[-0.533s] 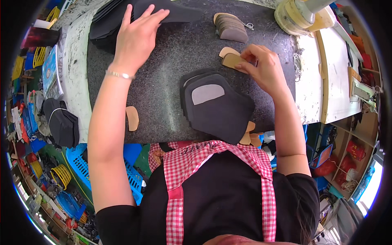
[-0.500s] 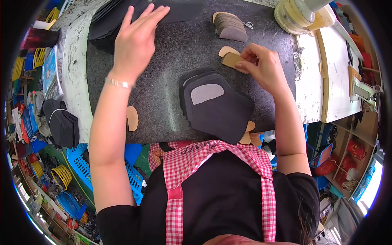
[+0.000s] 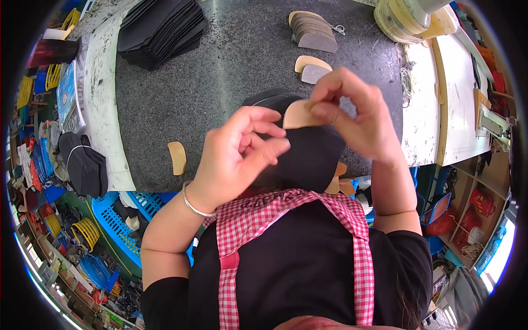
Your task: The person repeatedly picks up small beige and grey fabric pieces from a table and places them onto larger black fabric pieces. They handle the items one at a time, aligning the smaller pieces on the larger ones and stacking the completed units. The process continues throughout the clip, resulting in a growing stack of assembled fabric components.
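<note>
Between the thumb and fingers of my right hand [image 3: 357, 118] is a tan half-round piece [image 3: 300, 114], held above a stack of black cut pieces [image 3: 311, 159]. My left hand [image 3: 234, 151] is beside it, thumb and fingers apart and nothing in them, the fingertips close to the tan piece's left edge. Both hands partly hide the black stack. Just beyond my right hand lie a grey half-round piece [image 3: 314, 73] and a tan one. Farther back, a fanned row of grey half-round pieces [image 3: 314, 38] lies on the dark work surface [image 3: 231, 82].
A thick pile of black pieces [image 3: 159, 36] sits far left. One tan piece [image 3: 177, 158] lies near the left front; several more tan pieces [image 3: 341, 184] are at the front edge. A whitish tub [image 3: 399, 22] stands far right. A banded black bundle [image 3: 82, 165] is left.
My left hand has drawn back from the far-left black pile to the middle. My right hand has lifted a half-round piece and brought it over the near black stack.
</note>
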Motion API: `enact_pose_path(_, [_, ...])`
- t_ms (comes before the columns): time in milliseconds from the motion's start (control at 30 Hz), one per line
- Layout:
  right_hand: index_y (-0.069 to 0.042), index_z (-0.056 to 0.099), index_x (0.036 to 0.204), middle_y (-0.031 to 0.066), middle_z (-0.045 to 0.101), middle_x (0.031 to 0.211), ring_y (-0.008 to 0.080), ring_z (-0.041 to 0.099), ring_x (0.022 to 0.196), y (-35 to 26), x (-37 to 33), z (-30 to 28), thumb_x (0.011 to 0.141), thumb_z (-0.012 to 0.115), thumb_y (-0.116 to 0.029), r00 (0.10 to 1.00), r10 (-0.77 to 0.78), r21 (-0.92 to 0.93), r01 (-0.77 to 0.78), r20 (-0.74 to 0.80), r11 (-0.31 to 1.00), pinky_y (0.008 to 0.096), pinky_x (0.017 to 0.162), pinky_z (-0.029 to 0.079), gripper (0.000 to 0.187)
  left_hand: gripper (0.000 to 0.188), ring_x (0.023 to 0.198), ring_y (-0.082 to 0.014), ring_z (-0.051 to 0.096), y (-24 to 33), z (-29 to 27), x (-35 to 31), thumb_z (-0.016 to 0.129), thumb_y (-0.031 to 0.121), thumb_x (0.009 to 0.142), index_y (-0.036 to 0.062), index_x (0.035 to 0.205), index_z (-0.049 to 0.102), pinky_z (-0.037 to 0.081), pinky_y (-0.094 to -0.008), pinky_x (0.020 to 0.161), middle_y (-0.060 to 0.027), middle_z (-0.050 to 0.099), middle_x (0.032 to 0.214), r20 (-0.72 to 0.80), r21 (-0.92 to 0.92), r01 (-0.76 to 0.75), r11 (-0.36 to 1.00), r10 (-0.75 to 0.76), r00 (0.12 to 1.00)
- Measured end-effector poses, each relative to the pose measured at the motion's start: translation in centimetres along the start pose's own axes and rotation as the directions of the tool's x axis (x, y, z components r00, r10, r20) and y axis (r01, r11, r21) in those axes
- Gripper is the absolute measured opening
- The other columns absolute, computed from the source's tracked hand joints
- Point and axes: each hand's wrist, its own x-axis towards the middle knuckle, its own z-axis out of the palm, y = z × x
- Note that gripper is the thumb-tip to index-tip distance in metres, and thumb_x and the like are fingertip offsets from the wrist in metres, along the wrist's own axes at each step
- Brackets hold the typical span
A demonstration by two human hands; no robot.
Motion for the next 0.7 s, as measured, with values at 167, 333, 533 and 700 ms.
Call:
enact_pose_path(167, [-0.004,0.071,0.096,0.0056,0.073,0.097,0.0229,0.069,0.082,-0.7,1.3,1.9,0.078,0.079,0.004,0.914,-0.405,-0.419,0.358,-0.025,0.834,0.0346,0.074,0.058,0.021,0.020,0.084,-0.0147,0.078,0.5,-0.1,1.3,0.058,0.011,0.111,-0.0046,0.119,0.067,0.054,-0.0203,0.060,-0.0136,0.078,0.103,0.039,0.076,0.006,0.997,-0.009,0.999])
enact_pose_path(333, [-0.003,0.067,0.091,0.0067,0.072,0.097,0.0246,0.071,0.082,0.2,1.1,3.4,0.072,0.081,-0.005,0.868,-0.496,-0.464,0.445,0.012,0.766,0.0360,0.066,0.059,0.023,0.017,0.082,-0.0155,0.078,0.1,0.5,1.7,0.057,0.006,0.110,-0.0048,0.116,0.069,0.058,-0.0245,0.063,-0.0115,0.078,0.097,0.025,0.208,-0.137,0.968,0.135,0.991])
enact_pose_path(533, [0.000,0.064,0.096,0.0099,0.071,0.096,0.0261,0.072,0.081,-1.3,0.3,3.2,0.073,0.080,-0.002,0.898,-0.436,-0.482,0.410,0.064,0.775,0.0373,0.067,0.060,0.028,0.012,0.070,-0.0237,0.075,0.2,0.1,2.0,0.065,-0.005,0.097,-0.0041,0.109,0.067,0.060,-0.0317,0.063,-0.0142,0.073,0.089,0.157,0.587,-0.502,0.635,0.519,0.840])
enact_pose_path(700, [-0.001,0.063,0.098,0.0132,0.069,0.100,0.0282,0.071,0.084,-1.0,0.0,3.3,0.083,0.075,0.004,0.947,-0.311,-0.199,0.290,-0.080,0.936,0.0346,0.071,0.060,0.019,0.013,0.080,-0.0203,0.075,0.7,0.7,1.5,0.071,0.003,0.099,-0.0018,0.109,0.065,0.062,-0.0331,0.068,-0.0119,0.073,0.096,0.058,0.277,-0.392,0.877,0.392,0.918])
